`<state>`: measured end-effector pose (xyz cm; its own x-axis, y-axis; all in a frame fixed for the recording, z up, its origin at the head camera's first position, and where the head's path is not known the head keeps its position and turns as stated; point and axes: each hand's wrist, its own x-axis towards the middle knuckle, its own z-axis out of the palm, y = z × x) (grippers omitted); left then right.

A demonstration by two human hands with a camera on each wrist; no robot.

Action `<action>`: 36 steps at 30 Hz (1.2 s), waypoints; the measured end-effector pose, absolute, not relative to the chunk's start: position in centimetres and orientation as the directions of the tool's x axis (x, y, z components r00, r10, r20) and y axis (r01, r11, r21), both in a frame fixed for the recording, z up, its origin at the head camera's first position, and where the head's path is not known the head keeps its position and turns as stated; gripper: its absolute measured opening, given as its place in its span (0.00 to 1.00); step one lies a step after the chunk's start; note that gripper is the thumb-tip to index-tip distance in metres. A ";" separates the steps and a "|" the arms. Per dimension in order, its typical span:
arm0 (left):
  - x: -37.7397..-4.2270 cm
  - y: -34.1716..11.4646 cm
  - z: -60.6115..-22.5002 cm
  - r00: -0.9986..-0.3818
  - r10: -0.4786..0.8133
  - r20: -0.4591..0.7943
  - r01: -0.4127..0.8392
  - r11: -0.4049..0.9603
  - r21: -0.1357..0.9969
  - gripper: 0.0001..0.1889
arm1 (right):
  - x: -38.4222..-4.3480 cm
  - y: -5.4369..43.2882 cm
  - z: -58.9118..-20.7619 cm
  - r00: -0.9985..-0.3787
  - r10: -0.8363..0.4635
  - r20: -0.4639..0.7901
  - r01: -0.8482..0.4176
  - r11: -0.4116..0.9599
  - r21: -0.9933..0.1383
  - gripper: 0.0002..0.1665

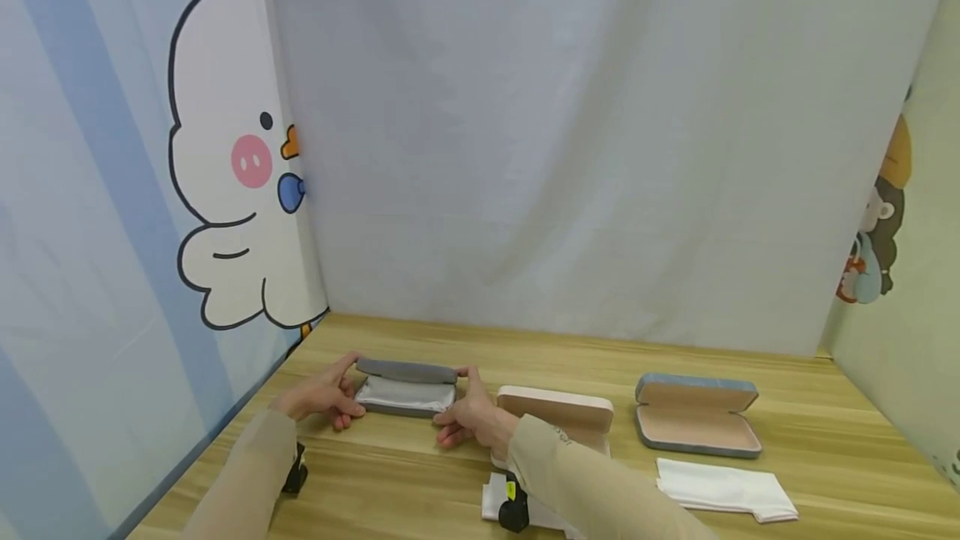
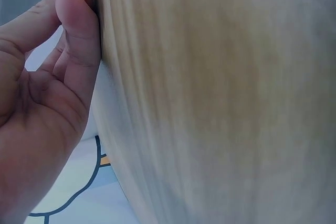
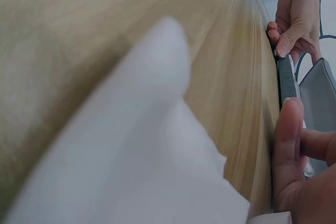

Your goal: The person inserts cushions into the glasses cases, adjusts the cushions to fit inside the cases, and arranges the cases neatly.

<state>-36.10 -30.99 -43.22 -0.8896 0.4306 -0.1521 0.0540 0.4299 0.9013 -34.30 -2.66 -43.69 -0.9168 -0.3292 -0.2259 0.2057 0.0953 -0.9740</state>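
Observation:
A grey eyeglass case (image 1: 408, 372) lies open on the wooden table at the left, its lid raised at the back. Inside its base is a folded pale cloth (image 1: 408, 395). My left hand (image 1: 321, 395) grips the case's left end, thumb at the front corner and a finger up by the lid. The right hand (image 1: 474, 417) holds the opposite end in the same way. In the right wrist view, the right thumb (image 3: 290, 129) presses on the case's dark front edge (image 3: 286, 77). The left wrist view shows my left hand (image 2: 47, 87) with the case mostly cut off.
A pink-white eyeglass case (image 1: 555, 408) stands open beside my right forearm, which partly covers it. Farther right is an open blue case (image 1: 697, 419), with a folded white cloth (image 1: 723, 490) in front. Another white cloth (image 1: 492, 497) lies partly under the right forearm.

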 end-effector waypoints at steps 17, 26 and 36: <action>-35.7 -30.9 -43.0 -0.876 0.462 -0.137 0.076 0.414 0.907 0.40 | -34.2 -2.7 -43.9 -0.916 -0.340 -0.212 0.201 0.068 -0.977 0.44; -35.9 -31.0 -43.1 -0.868 0.478 -0.131 0.086 0.406 0.910 0.38 | -34.2 -2.7 -43.9 -0.920 -0.342 -0.191 0.174 0.081 -0.981 0.43; -35.8 -31.1 -43.2 -0.867 0.479 -0.138 0.072 0.393 0.917 0.34 | -34.1 -2.7 -44.1 -0.926 -0.340 -0.163 0.136 0.100 -0.986 0.41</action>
